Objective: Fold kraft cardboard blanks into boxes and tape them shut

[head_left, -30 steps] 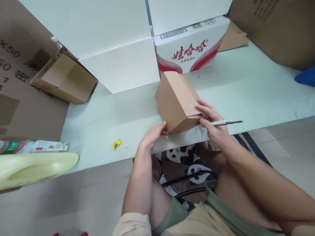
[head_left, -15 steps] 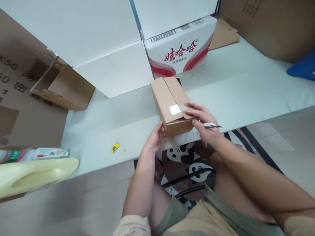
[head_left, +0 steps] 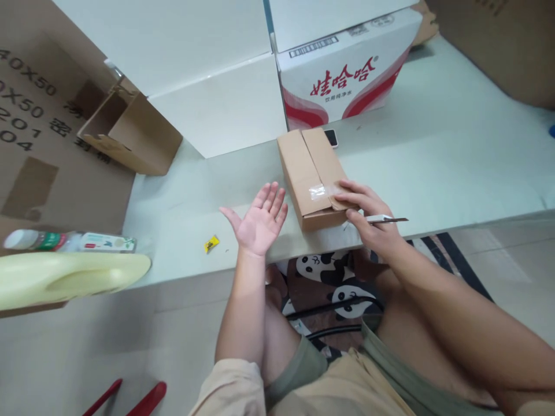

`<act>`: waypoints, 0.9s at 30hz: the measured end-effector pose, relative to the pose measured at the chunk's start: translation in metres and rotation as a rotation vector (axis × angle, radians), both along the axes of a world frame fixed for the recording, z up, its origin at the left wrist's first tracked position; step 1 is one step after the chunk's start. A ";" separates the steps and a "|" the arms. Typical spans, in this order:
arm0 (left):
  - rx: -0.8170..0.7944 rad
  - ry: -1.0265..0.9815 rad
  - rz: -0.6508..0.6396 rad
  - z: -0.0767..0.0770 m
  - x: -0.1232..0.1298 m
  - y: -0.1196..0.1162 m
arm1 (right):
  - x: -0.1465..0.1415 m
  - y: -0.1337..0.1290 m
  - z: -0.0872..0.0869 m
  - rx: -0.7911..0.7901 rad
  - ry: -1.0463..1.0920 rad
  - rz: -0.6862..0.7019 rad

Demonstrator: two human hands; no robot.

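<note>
A closed brown cardboard box [head_left: 303, 167] with a strip of clear tape near its front end lies on the pale table. Left of it, my left hand [head_left: 260, 222] is held palm up, fingers spread, with nothing in it and apart from the box. My right hand [head_left: 370, 216] rests its fingertips on the box's front right corner. Tucked in that same hand is a slim white tool [head_left: 381, 219] with a dark, thin end pointing right; it looks like a cutter. Behind the box lies a dark-screened phone [head_left: 331, 138], partly hidden.
A white and red carton [head_left: 342, 86] and white panels stand behind. At the left are an open cardboard box [head_left: 147, 136], a bottle [head_left: 34, 240] and a pale yellow object [head_left: 78, 277]. A small yellow packet [head_left: 211, 244] lies near the table's front edge.
My left hand has let go of the box's front left corner, moved left and opened palm up. My right hand stays on the box. The view has shifted somewhat.
</note>
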State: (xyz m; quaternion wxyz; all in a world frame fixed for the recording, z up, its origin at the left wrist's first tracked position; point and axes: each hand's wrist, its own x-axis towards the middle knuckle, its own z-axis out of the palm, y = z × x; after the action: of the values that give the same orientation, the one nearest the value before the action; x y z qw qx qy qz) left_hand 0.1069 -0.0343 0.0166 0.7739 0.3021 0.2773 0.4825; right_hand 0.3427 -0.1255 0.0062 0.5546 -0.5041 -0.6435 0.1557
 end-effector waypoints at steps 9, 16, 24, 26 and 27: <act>-0.079 -0.191 -0.050 -0.005 0.002 -0.002 | -0.002 0.001 -0.001 -0.001 -0.024 0.004; -0.088 -0.153 -0.086 -0.003 0.005 -0.003 | -0.003 0.003 -0.003 -0.001 -0.054 0.005; 0.024 -0.082 -0.135 -0.011 0.002 -0.001 | -0.003 0.002 -0.002 -0.002 -0.030 0.005; 0.050 -0.048 -0.135 -0.012 0.002 -0.001 | -0.004 0.002 -0.002 -0.002 -0.025 0.007; 0.053 -0.026 -0.130 -0.012 0.003 -0.001 | -0.004 0.002 -0.002 -0.004 -0.022 0.005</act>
State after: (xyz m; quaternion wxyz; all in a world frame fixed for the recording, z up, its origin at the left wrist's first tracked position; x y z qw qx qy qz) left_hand 0.1095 -0.0349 0.0051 0.7988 0.3337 0.2342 0.4423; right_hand 0.3390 -0.1233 0.0043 0.5460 -0.5052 -0.6507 0.1526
